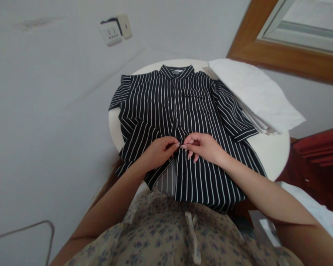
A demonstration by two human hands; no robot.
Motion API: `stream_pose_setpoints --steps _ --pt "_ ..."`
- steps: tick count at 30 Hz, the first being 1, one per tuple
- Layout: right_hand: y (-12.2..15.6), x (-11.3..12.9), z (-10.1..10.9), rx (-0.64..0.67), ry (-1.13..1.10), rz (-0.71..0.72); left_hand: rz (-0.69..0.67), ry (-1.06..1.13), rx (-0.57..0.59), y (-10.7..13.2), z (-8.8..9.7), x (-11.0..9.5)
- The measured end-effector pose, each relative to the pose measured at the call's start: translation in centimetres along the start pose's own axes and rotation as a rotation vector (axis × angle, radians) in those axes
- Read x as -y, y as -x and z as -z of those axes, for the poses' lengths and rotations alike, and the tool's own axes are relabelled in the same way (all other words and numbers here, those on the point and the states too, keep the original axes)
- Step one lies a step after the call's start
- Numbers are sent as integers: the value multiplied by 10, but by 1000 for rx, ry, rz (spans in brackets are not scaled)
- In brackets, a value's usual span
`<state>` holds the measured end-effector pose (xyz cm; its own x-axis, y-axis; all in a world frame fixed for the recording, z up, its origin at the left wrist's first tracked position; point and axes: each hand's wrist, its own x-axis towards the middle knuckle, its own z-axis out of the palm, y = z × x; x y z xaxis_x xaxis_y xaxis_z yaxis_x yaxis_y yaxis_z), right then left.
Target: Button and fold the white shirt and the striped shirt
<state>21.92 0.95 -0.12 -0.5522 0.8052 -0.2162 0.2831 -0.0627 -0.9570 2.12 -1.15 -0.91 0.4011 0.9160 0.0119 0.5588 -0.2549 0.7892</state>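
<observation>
A black shirt with white stripes lies front up on a round white table, its collar pointing away from me. Low on its front placket, my left hand pinches the fabric edge between thumb and fingers. My right hand pinches the same spot from the other side, its fingertips nearly touching the left ones. Whether a button sits between the fingertips is hidden. Below my hands the placket parts and shows the greyish inside of the shirt. Above them the front edges lie together up to the collar.
The white table shows its rim around the shirt. A stack of papers under a white sheet overlaps the right sleeve. On the wall is a socket; a wood-framed window is at the upper right. Dark red cloth hangs at right.
</observation>
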Motion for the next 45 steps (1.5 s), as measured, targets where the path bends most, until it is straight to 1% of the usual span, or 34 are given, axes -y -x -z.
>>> stream_pose_setpoints --steps 4,7,11,14,17,22,27,32,36,41,45 --pt "2 -2 -3 68 56 1 9 36 -3 0 0 2" --pt "4 -2 -5 75 134 41 26 62 16 1 -1 2" --pt "6 3 -8 13 348 121 14 30 -17 2 0 -2" --pt "6 6 -10 -68 548 249 1 -29 -32 2 1 -5" --pt "5 7 -13 -108 646 337 -6 -70 -42 1 1 -4" --pt "4 4 -14 -95 625 311 14 -28 -34 -1 -1 0" --pt "5 3 -13 -97 596 295 24 -11 -32 0 0 -2" --pt "8 7 -13 -91 580 308 29 -20 -28 0 1 -3" --pt "8 10 -12 -71 561 321 9 -47 -30 -1 0 -2" --pt "5 9 -13 -105 589 316 -28 -61 -31 0 -1 1" --pt "3 7 -15 -98 579 316 -49 -52 -39 1 0 1"
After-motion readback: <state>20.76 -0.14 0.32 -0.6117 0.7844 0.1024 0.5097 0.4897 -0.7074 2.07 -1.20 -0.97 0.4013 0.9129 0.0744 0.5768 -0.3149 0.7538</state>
